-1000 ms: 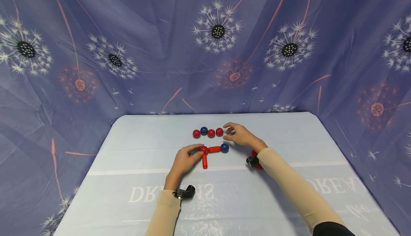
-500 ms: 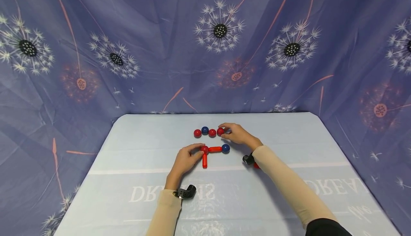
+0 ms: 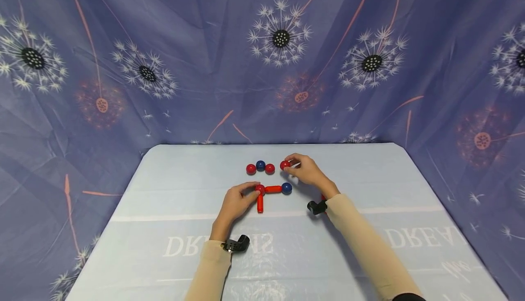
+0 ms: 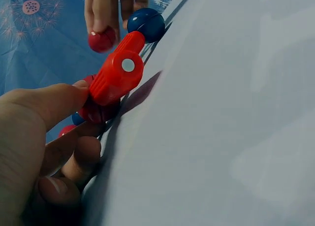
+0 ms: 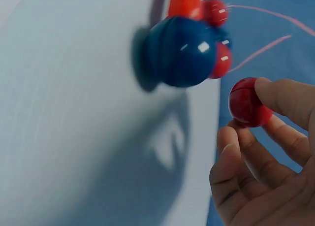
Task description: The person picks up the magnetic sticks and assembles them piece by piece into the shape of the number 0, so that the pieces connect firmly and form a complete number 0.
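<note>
We look down on a pale blue table (image 3: pixel 172 210) with mirrored white lettering along its near part. Behind and on both sides hangs a purple cloth backdrop (image 3: pixel 205 64) printed with white dandelion heads and thin pink stems.

Near the table's middle lies a small structure of rods and balls. A red ball (image 3: pixel 260 188) forms its corner. From it a red rod (image 3: pixel 273 189) runs to our right, its long axis across the table, ending in a blue ball (image 3: pixel 287 187). A second red rod (image 3: pixel 260 203) points from the corner towards us.

Our left hand (image 3: pixel 235 203) rests on the table, thumb and forefinger pinching the corner ball, the other fingers curled under.

Further back sits a row of three balls (image 3: pixel 260 168), red, blue, red, touching one another. Just to the right of the row, slightly apart from it, our right hand (image 3: pixel 305 172) pinches a loose red ball (image 3: pixel 285 165) between thumb and fingertips; the right wrist view shows it held clear of the table.
</note>
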Available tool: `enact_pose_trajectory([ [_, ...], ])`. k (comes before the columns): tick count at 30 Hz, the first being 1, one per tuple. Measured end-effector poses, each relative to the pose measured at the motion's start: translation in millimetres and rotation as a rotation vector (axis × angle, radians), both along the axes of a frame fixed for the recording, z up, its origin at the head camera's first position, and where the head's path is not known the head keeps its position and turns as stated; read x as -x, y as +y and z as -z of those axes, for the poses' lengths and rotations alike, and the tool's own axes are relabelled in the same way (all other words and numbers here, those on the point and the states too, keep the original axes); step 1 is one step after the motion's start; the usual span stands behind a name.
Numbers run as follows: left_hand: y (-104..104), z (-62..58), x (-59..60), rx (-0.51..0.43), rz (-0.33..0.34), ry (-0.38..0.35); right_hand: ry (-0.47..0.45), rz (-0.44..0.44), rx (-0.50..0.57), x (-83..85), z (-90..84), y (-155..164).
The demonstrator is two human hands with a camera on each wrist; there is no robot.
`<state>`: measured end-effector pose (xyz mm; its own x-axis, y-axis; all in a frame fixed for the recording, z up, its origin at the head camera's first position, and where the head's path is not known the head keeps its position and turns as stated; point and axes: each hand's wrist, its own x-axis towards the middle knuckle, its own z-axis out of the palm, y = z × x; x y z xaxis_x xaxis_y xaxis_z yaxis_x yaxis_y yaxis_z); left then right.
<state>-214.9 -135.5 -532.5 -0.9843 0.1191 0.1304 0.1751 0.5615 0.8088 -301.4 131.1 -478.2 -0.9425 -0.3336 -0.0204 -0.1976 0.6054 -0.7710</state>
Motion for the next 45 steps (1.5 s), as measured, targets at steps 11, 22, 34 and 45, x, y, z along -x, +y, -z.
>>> enact_pose_trajectory([
  [11, -1, 0.0, 1.9, -0.011, -0.006, 0.016, 0.034, 0.029, 0.092, -42.5, -12.0, -5],
  [22, 0, 0.9, 0.2, -0.007, -0.004, 0.018, 0.016, -0.051, 0.233, -88.2, -3.3, -23],
  [34, 0, 2.5, 1.0, -0.019, 0.000, 0.021, -0.078, -0.094, 0.253, -111.7, 16.5, -37],
  [45, 1, 2.0, 1.1, -0.018, -0.002, 0.008, -0.089, -0.092, 0.242, -115.4, 26.0, -38],
])
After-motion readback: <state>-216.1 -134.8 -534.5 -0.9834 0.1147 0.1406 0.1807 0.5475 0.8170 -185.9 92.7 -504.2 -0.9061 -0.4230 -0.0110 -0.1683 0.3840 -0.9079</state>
